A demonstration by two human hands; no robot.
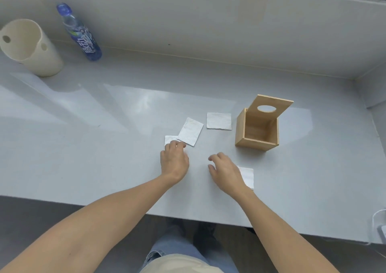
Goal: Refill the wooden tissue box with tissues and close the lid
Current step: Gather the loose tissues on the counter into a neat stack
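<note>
Four folded tissues lie on the grey table near the wooden tissue box, lid raised, inside bare. Left hand fingertips rest on the leftmost tissue, holding nothing. Right hand loosely spread, empty, partly covering the nearest tissue.

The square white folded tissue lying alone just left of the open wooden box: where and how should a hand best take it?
Probably from above, pinching one free edge of the square white folded tissue. It lies flat on the grey table, clear of the wooden tissue box, so all sides are open; the near edge faces the right hand, which seems best placed.
</note>
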